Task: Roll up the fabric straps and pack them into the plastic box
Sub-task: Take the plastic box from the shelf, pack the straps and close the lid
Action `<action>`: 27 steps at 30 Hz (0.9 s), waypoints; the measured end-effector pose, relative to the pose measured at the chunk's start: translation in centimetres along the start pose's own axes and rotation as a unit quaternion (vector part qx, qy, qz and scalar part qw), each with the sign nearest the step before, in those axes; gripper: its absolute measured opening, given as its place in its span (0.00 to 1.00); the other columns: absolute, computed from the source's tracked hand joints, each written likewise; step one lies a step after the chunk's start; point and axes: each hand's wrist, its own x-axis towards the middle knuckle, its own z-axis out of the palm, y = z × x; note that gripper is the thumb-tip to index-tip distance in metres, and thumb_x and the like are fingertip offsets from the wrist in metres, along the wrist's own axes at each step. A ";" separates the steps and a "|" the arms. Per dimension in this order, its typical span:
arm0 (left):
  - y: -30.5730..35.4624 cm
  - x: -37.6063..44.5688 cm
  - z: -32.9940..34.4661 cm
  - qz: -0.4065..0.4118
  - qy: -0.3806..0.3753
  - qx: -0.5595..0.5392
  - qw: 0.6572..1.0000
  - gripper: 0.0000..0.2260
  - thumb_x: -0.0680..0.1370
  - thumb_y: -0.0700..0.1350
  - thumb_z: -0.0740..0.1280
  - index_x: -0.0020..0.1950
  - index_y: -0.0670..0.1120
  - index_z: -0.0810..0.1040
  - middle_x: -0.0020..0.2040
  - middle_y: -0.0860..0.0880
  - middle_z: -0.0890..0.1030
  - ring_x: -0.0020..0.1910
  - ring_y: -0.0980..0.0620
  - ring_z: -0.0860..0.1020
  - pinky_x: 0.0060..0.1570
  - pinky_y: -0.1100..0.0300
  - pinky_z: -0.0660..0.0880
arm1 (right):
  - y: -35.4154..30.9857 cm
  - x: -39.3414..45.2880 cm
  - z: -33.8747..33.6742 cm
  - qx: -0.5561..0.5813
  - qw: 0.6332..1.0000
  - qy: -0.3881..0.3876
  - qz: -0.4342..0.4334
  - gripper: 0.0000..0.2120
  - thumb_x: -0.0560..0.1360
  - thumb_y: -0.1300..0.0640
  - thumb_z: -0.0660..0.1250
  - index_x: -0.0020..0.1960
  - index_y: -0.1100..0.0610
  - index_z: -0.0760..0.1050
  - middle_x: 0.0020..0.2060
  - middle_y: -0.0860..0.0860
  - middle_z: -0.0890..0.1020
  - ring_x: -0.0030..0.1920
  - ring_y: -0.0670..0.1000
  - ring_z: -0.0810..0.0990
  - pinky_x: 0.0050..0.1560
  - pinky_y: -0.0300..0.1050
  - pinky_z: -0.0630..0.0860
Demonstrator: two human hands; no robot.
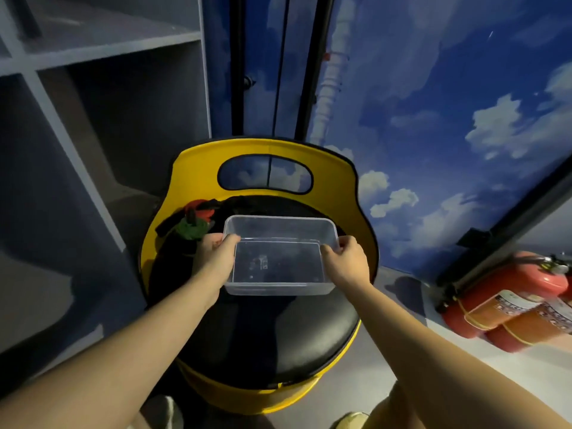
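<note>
- Holding the clear plastic box (280, 255) by its two short sides, both hands keep it over the black seat (309, 335) of a yellow chair (198, 168).
- The left hand (215, 258) grasps the box's left rim, thumb curled over the edge and into the box, fingers hidden beneath the wall.
- The right hand (348, 260) pinches the right rim, thumb on top, fingers wrapped down the outside.
- The box sits level, open side up, with nothing inside; the dark seat shows through its bottom.
- Whether the box touches the seat or is lifted just above it cannot be told.
- The straps (192, 219) lie in a loose heap on the seat's far left, just beyond the left hand: one red, one green, and black ones trailing to either side.
- They are apart from the box, none of them visibly rolled.
- The chair back has an oval cut-out (266, 173) and stands against a wall (433, 88) painted with blue sky and clouds.
- Grey shelves (93, 88) stand to the left.
- Two red extinguishers (507, 305) lie on the floor at the right.
- Shoe tips (351, 419) show at the bottom edge.
</note>
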 end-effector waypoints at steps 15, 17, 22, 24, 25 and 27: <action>-4.4 1.9 -0.6 -0.075 -0.042 0.003 0.996 0.15 0.84 0.58 0.55 0.45 0.54 0.76 0.46 0.50 0.81 0.44 0.52 0.79 0.50 0.51 0.76 | 3.0 0.3 4.6 -0.055 0.997 -0.037 0.023 0.25 0.79 0.38 0.61 0.67 0.55 0.71 0.63 0.55 0.77 0.59 0.57 0.79 0.60 0.55 0.77; -4.7 2.1 -0.5 -0.072 -0.041 0.004 0.997 0.16 0.81 0.61 0.56 0.48 0.54 0.78 0.49 0.50 0.83 0.47 0.50 0.81 0.56 0.46 0.78 | 3.2 0.3 4.8 -0.062 0.997 -0.043 0.027 0.25 0.80 0.38 0.60 0.68 0.55 0.71 0.64 0.54 0.76 0.59 0.57 0.79 0.60 0.55 0.78; -5.5 2.7 -0.4 -0.073 -0.045 0.022 0.996 0.21 0.76 0.66 0.55 0.52 0.55 0.81 0.49 0.52 0.84 0.49 0.49 0.82 0.55 0.44 0.80 | 3.5 0.7 5.1 -0.082 0.995 -0.051 0.021 0.26 0.81 0.39 0.59 0.71 0.55 0.69 0.67 0.55 0.74 0.62 0.58 0.77 0.61 0.53 0.75; -5.8 2.8 -0.4 -0.071 -0.039 0.028 0.996 0.23 0.74 0.67 0.56 0.53 0.55 0.82 0.49 0.51 0.85 0.49 0.49 0.83 0.54 0.45 0.81 | 3.7 0.8 5.2 -0.097 0.994 -0.053 0.018 0.26 0.81 0.39 0.58 0.71 0.55 0.69 0.67 0.56 0.73 0.63 0.59 0.76 0.63 0.54 0.75; -5.7 2.8 -0.4 -0.072 -0.033 0.032 0.996 0.22 0.74 0.67 0.56 0.53 0.55 0.81 0.49 0.51 0.84 0.48 0.49 0.83 0.52 0.46 0.81 | 3.8 0.8 5.2 -0.101 0.994 -0.048 0.017 0.27 0.80 0.39 0.58 0.71 0.56 0.69 0.68 0.56 0.73 0.64 0.59 0.75 0.64 0.55 0.74; -5.3 2.6 -0.6 -0.064 0.000 0.036 0.997 0.17 0.78 0.62 0.59 0.53 0.52 0.78 0.49 0.50 0.82 0.46 0.49 0.81 0.49 0.51 0.78 | 3.6 0.8 5.1 -0.102 0.994 -0.023 0.008 0.28 0.80 0.40 0.60 0.73 0.56 0.68 0.69 0.58 0.71 0.67 0.60 0.72 0.66 0.55 0.71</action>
